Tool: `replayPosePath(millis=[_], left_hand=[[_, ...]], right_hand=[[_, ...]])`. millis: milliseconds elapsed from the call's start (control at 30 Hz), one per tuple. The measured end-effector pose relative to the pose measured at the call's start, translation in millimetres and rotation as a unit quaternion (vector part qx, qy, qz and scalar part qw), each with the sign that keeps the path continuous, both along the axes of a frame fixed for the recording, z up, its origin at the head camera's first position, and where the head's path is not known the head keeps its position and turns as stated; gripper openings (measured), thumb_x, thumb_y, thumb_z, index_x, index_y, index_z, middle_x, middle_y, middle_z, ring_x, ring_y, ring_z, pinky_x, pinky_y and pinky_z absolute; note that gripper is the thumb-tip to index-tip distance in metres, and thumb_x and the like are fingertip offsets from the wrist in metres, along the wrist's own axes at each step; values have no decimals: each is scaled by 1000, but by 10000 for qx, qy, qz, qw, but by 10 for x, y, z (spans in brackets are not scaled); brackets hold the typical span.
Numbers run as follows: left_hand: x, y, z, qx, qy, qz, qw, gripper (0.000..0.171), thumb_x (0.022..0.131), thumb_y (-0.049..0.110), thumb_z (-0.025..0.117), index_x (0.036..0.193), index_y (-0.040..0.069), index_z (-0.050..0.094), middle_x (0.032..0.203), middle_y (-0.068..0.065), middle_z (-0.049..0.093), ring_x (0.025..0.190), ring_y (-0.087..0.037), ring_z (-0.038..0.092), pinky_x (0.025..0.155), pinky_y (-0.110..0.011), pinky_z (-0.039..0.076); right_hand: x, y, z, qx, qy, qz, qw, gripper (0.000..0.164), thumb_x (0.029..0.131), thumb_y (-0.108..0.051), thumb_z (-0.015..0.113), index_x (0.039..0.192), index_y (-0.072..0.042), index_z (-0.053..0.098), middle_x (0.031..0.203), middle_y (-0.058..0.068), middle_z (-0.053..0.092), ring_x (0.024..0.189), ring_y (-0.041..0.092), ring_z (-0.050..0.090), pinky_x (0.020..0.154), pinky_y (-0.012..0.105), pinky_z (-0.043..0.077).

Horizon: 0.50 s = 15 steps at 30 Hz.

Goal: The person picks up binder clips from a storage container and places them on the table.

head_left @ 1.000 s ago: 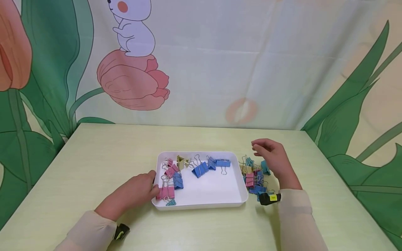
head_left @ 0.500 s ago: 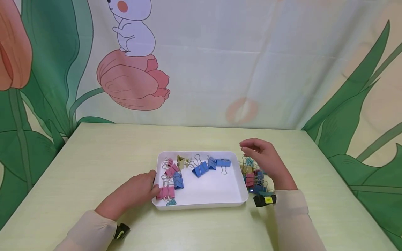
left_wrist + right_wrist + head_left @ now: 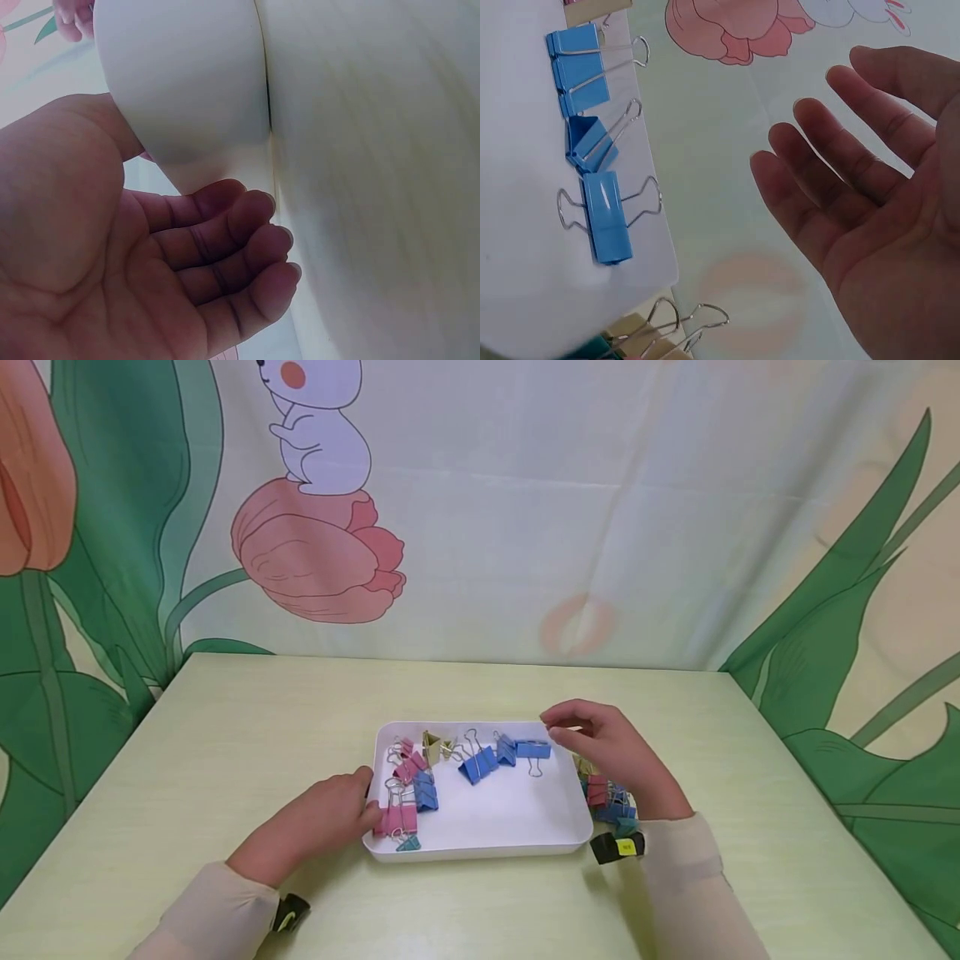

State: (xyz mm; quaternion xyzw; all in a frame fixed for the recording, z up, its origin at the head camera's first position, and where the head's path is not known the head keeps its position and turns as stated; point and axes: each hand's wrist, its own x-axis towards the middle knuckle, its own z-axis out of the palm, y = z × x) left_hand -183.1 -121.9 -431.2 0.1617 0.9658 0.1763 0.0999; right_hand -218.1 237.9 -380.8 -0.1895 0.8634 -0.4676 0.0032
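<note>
Left hand [image 3: 318, 817]: thumb over the rim of the white tray [image 3: 495, 822] at its left end, fingers curled at the outer wall. You have the tray gripped there.
Right hand [image 3: 611, 750]: holding nothing, fingers loosely bent and apart, by the tray's far right corner. Can't tell its height over the rim.
Tray position: flat on the counter [image 3: 480, 906], between your hands.
Clips in tray: pink clips [image 3: 401, 821] mostly down the left side, three blue clips [image 3: 533, 749] along the far edge.
Clip pile [image 3: 617, 811]: just beside the tray's right side, part hidden by your right arm.
Left-hand tip: hold light and low; pressing hard on one end could tip the tray.
Right-hand tip: clear the rim and the upright wire handles. In the pile, I'd pinch one clip by its body; handles look likely to snag.
</note>
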Motion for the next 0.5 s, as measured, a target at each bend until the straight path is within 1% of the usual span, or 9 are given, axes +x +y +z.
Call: replayPosePath(millis=[133, 333, 500], left_hand=[[-4, 4, -3, -5, 2, -7, 10000, 39, 90, 24, 53, 114, -6, 49, 81, -7, 55, 71, -18, 50, 67, -34, 42], [-12, 5, -3, -27, -64, 32, 10000, 39, 90, 24, 53, 115, -5, 49, 83, -7, 55, 71, -18, 51, 67, -33, 42], [-14, 7, -3, -8, -75, 18, 10000, 39, 90, 24, 53, 115, -5, 49, 82, -7, 54, 70, -18, 50, 66, -33, 42]], right_hand=[[11, -70, -2, 36, 30, 172, 9998, 21, 92, -18, 63, 113, -18, 67, 120, 8, 64, 109, 22, 62, 89, 35, 53], [32, -190, -31, 129, 36, 442, 9989, 21, 93, -18, 63, 113, -21, 67, 116, 1, 65, 108, 20, 62, 89, 35, 53], [53, -282, -60, 172, -2, 721, 9972, 22, 93, -19, 63, 114, -22, 67, 118, 3, 65, 108, 18, 61, 90, 31, 52]])
